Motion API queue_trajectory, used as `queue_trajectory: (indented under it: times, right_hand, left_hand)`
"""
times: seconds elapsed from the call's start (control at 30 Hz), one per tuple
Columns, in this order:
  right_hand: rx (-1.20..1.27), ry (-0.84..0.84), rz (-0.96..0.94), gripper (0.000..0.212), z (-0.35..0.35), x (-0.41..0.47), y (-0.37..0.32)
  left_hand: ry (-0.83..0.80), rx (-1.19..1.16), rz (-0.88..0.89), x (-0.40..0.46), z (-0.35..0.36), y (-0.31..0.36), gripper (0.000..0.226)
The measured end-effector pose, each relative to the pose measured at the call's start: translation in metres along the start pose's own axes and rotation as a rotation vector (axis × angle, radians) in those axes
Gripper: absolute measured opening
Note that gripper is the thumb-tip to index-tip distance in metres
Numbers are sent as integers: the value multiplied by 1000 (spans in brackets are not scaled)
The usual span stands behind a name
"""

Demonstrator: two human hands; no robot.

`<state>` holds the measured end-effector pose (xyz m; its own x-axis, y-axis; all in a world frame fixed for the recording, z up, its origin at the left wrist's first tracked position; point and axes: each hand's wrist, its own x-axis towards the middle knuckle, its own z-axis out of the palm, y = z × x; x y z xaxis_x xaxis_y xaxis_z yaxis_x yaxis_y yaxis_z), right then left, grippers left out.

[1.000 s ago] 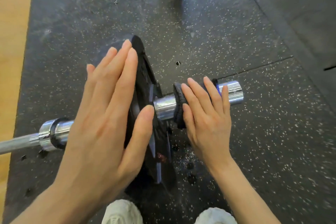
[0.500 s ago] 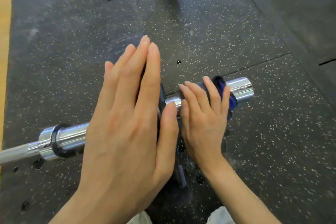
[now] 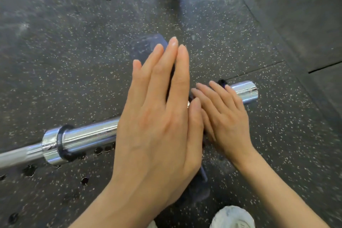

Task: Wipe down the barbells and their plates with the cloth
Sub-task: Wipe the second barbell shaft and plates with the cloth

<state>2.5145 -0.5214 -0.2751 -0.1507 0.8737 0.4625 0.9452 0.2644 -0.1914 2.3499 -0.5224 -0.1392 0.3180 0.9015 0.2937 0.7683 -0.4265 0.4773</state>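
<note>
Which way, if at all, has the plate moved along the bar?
Yes. The plate slid toward the bar's free end, away from the collar, under the left hand.

No readable text, label, brand, number or sign anywhere. Nothing legible on the chrome barbell sleeve (image 3: 244, 90) (only glare and smears on the metal). Nothing legible on the dark plate (image 3: 148, 44) just behind the barbell sleeve, its face blurred and mostly hidden. No markings on the speckled rubber floor (image 3: 74, 52) around the barbell sleeve. No print made out on the white shoe (image 3: 233, 216) in front of the barbell sleeve.
</note>
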Motion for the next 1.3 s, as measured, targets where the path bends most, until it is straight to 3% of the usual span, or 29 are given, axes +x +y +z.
queue_trajectory:
  times: [0.13,0.33,0.47,0.57,0.67,0.77,0.87,0.97,1.03,1.17,1.23,1.3]
  right_hand:
    - [12,33,240,41,-16,4,15]
    - [-10,17,216,40,-13,11,24]
    - [54,27,310,39,-2,13,0]
    - [114,-11,144,36,8,15,-32]
    - [60,-61,-57,38,1,12,-2]
    - [-26,-49,119,41,-15,3,49]
    - [62,-48,286,40,-12,6,20]
    - [139,-91,117,38,-1,8,-21]
    - [130,-119,41,40,-6,5,-2]
    - [92,-55,281,41,-24,-6,45]
    - [104,-34,400,38,-25,-4,28]
    - [149,-73,364,37,-21,-1,-6]
  left_hand:
    - [-6,-42,-8,-1,0,2,59]
    - [-27,33,11,1,-4,3,58]
    - [8,125,-35,16,1,2,56]
    - [13,200,-100,26,5,3,60]
    - [14,234,-132,28,7,8,62]
    - [13,226,-148,27,8,14,63]
    - [9,240,-149,25,8,19,61]
    - [-13,282,-145,20,6,20,59]
    - [-25,286,-158,15,5,20,59]
    - [-32,273,-162,8,4,28,60]
    - [-36,276,-165,5,7,33,61]
    - [-19,283,-162,1,9,39,61]
